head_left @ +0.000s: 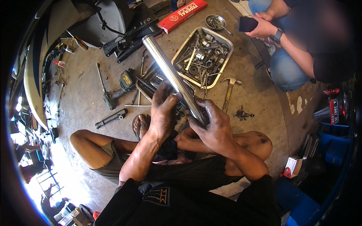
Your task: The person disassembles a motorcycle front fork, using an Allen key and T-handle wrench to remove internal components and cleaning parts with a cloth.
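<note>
A long, polished chrome fork tube (166, 67) slants across the middle of the view, its upper end pointing away and to the left. My left hand (164, 107) is closed round its lower half, the thumb lying along the side. At the near end, my right hand (215, 124) is wrapped round the tube, fingers and thumb dark with grease. Behind the hands a tray with dark metal parts is partly hidden. On the floor left of the left hand lie a dark cylindrical part (111, 118) and a cordless power tool (120, 88).
A tray (230, 47) heaped with sockets and wrenches stands beyond the tube. A hammer (228, 92) and a small metal part (243, 113) lie right of it. A red box (183, 16) and small bowl (215, 22) are farther off. Another person holds a phone (247, 24) at upper right.
</note>
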A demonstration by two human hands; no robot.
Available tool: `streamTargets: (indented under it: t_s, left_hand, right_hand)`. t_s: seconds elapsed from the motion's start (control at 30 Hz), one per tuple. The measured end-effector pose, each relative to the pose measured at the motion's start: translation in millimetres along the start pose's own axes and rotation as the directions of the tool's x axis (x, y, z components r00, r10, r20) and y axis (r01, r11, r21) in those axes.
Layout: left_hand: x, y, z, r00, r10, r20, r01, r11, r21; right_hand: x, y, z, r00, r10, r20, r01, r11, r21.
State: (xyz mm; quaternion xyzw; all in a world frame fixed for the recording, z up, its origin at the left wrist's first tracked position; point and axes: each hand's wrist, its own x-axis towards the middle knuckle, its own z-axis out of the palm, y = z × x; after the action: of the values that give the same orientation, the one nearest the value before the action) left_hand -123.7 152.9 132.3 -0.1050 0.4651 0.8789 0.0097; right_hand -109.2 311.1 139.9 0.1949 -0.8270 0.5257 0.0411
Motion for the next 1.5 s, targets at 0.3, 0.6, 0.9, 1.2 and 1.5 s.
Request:
streamTargets:
  t_s: [0.3,0.6,0.9,1.2,1.5]
  left_hand:
    - [-1,0,2,0.999,-0.014,-0.051,0.017,0.998,0.060]
    - [1,3,-7,0.998,-0.051,-0.020,0.052,0.997,0.049]
    - [8,10,-14,0.998,-0.062,0.034,0.063,0.998,-0.025]
    - [12,11,-19,0.994,0.044,0.102,-0.037,0.997,-0.072]
    - [12,13,-14,0.986,0.042,0.160,-0.009,0.980,-0.197]
  right_hand:
    - [-4,4,3,1.000,-0.011,0.017,0.012,1.000,-0.021]
    - [-6,3,3,0.997,-0.074,0.028,0.079,0.971,-0.227]
    - [-6,-4,1,0.996,-0.066,0.052,0.079,0.946,-0.315]
    - [-3,-8,1,0.992,-0.124,-0.039,0.110,0.960,-0.259]
    - [-10,-3,-5,0.994,-0.107,0.031,0.111,0.909,-0.401]
